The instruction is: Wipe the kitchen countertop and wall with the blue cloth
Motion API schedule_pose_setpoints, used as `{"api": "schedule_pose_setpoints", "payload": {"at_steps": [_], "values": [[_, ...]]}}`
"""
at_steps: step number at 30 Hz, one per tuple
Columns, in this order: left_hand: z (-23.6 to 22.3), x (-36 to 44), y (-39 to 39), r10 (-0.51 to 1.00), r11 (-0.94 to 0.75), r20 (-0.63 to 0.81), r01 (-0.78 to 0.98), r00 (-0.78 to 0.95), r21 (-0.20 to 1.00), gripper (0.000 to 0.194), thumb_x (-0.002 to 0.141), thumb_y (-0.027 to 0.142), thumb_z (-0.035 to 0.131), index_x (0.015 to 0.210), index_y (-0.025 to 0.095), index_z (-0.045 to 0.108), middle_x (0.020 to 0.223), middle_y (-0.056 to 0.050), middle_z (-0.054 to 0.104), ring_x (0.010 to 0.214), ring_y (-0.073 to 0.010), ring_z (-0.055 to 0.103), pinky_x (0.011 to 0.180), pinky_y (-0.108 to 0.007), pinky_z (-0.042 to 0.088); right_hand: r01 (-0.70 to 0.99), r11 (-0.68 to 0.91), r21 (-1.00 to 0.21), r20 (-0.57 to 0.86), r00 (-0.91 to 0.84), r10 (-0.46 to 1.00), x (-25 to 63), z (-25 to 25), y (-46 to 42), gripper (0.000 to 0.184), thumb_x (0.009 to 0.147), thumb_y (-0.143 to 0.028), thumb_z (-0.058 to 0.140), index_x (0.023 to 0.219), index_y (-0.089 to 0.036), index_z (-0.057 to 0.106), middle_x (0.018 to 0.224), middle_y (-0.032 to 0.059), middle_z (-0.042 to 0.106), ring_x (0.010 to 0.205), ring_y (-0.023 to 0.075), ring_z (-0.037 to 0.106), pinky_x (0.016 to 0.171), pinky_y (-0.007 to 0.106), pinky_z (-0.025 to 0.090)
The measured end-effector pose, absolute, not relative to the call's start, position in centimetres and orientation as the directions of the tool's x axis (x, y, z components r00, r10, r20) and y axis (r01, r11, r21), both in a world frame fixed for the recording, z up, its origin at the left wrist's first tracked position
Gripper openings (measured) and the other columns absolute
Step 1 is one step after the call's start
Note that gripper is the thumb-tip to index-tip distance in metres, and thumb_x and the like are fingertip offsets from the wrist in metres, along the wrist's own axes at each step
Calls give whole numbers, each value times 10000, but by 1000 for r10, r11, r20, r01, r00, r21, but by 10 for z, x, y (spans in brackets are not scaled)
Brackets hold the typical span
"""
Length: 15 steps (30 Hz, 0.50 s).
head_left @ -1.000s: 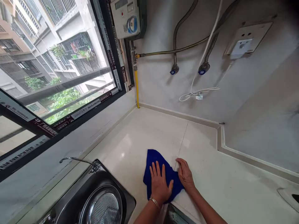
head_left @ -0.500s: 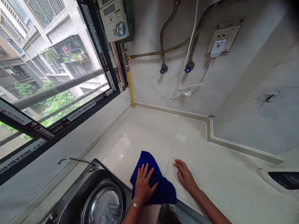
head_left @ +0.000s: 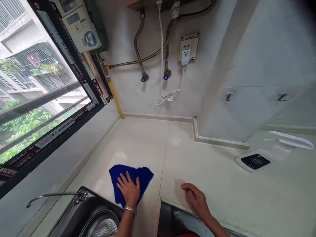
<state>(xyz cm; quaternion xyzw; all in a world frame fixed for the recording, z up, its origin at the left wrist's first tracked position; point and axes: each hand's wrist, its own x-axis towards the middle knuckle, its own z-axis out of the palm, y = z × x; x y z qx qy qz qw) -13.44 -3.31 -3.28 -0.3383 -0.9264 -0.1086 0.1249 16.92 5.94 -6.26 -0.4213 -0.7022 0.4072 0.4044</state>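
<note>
A dark blue cloth [head_left: 145, 176] lies spread on the pale countertop [head_left: 138, 141], beside the corner of the sink. My left hand [head_left: 128, 189] rests flat on it, with fingers spread and a silver bracelet at the wrist. To the right, my right hand [head_left: 197, 199] is over the counter's front edge, its fingers loosely bent and nothing seen in them. The two hands are well apart.
A dark sink [head_left: 98, 200] with a curved faucet [head_left: 51, 195] is at lower left, under the window [head_left: 37, 98]. A white kitchen scale [head_left: 254, 163] stands at right. Hoses, a plugged socket [head_left: 189, 47] and a coiled white cable [head_left: 164, 97] are on the back wall.
My left hand has slid the blue cloth away from the front edge, across the counter and left of the seam. My right hand stays near the front edge. The view has turned right.
</note>
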Motion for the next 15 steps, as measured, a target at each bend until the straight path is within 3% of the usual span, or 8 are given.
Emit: {"api": "schedule_pose_setpoints", "payload": {"at_steps": [2,5,8,11,13,15], "values": [[-40,-97,-13,597,738,316,659,-738,144,715,918,446,467,1468,1,371,1555,-355,298,1492,-490,172,1177,-690,235,265,358,-895,267,-323,908,155,-56,53,307,916,-267,387,983,-215,682,992,78,724,914,204,692,813,352,606],[-53,-40,10,717,598,234,752,-657,278,731,901,464,503,1493,63,354,1600,-316,220,1504,-476,119,1193,-689,212,259,539,-802,429,-378,820,129,-47,47,336,919,-210,369,1110,-228,645,1124,77,703,1054,205,670,928,385,596],[-57,-11,19,889,355,96,807,-448,472,608,932,448,464,1491,219,396,1651,-178,192,1529,-391,92,1228,-653,182,326,684,-653,535,-441,720,108,-43,49,435,921,-169,373,1316,-224,547,1337,92,614,1270,221,561,1054,442,544],[-49,-25,10,955,215,24,745,-297,632,510,988,382,315,1463,245,443,1632,-114,305,1530,-288,190,1246,-582,225,447,719,-533,534,-481,695,97,-50,58,514,916,-136,369,1414,-206,472,1444,95,536,1400,237,430,1126,486,486],[-40,-54,-2,964,169,41,721,-264,672,509,996,385,275,1426,221,494,1574,-115,424,1489,-241,323,1235,-523,299,520,698,-493,505,-482,716,90,-55,65,542,905,-119,358,1433,-185,458,1459,101,525,1415,243,411,1131,495,480],[-35,-91,-15,944,149,148,783,-294,605,509,990,398,284,1384,205,541,1558,-117,448,1491,-244,321,1248,-530,269,570,671,-473,455,-494,741,82,-56,70,558,907,-127,352,1457,-172,435,1488,103,499,1429,254,391,1136,505,471]]}}
